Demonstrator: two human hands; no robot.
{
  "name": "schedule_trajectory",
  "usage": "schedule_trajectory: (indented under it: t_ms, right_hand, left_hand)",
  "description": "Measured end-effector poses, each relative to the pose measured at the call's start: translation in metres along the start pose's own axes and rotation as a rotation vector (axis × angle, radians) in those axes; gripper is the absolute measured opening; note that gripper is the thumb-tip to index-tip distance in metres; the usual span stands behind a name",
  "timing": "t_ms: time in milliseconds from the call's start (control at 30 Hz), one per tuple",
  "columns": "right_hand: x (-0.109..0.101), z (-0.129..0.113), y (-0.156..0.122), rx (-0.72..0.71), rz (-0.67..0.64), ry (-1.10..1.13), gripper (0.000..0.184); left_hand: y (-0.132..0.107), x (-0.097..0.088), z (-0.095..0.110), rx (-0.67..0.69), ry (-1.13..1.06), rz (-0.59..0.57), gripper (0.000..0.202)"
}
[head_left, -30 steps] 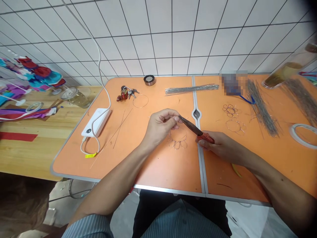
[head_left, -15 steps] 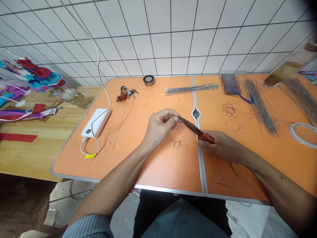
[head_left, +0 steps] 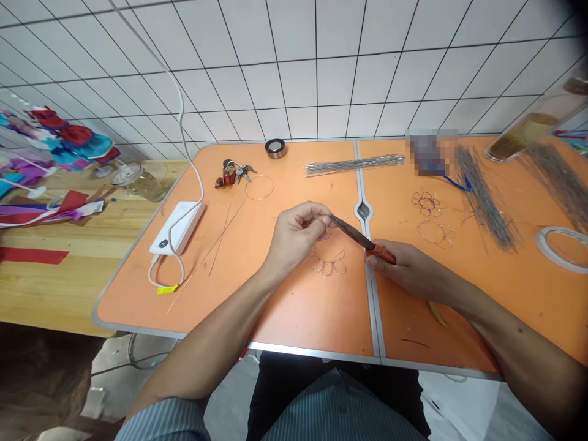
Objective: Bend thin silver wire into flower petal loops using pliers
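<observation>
My right hand [head_left: 400,263] is wrapped round the red handles of a pair of pliers [head_left: 351,233]. Their long dark jaws point up and left, with the tips at the fingertips of my left hand [head_left: 298,231]. That left hand is closed in a pinch on a thin wire ring with petal-like loops [head_left: 334,268], which shows below the fingers. The pinched part of the wire is hidden, and I cannot tell whether the jaws grip it. On the right half of the table, a wire flower [head_left: 425,203] lies above another looped wire ring [head_left: 434,233].
Wire bundles lie at the back [head_left: 354,164] and right [head_left: 487,199] of the orange table [head_left: 275,312]. Keys [head_left: 239,173], a tape roll [head_left: 275,148], a white power bank [head_left: 177,228] with its cable and loose wires [head_left: 214,248] are around the left half. A white coil [head_left: 563,250] lies far right.
</observation>
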State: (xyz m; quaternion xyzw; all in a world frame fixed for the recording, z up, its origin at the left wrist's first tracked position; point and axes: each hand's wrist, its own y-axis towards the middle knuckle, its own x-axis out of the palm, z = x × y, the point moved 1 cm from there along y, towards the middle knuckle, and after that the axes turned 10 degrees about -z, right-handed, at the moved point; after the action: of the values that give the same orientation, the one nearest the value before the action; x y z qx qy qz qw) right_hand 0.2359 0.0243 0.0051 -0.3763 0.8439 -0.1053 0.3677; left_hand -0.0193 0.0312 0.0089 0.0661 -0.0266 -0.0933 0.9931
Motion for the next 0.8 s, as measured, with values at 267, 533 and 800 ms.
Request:
schedule_trajectory:
  t_ms: [267, 533, 800]
  right_hand:
    - [0.0023, 0.0031, -0.0014, -0.019, -0.050, 0.066, 0.048]
    - [0.0020, 0.0027, -0.0024, -0.059, -0.020, 0.080, 0.049]
    - [0.0000, 0.0031, -0.0050, -0.089, 0.006, 0.081, 0.047]
  left_hand:
    - [0.0003, -0.0006, 0.0008, 0.020, 0.011, -0.006, 0.014]
    - [-0.0009, -0.0004, 0.0008, 0.018, 0.015, -0.006, 0.014]
    - [-0.0004, -0.0009, -0.0008, 0.027, 0.014, -0.016, 0.017]
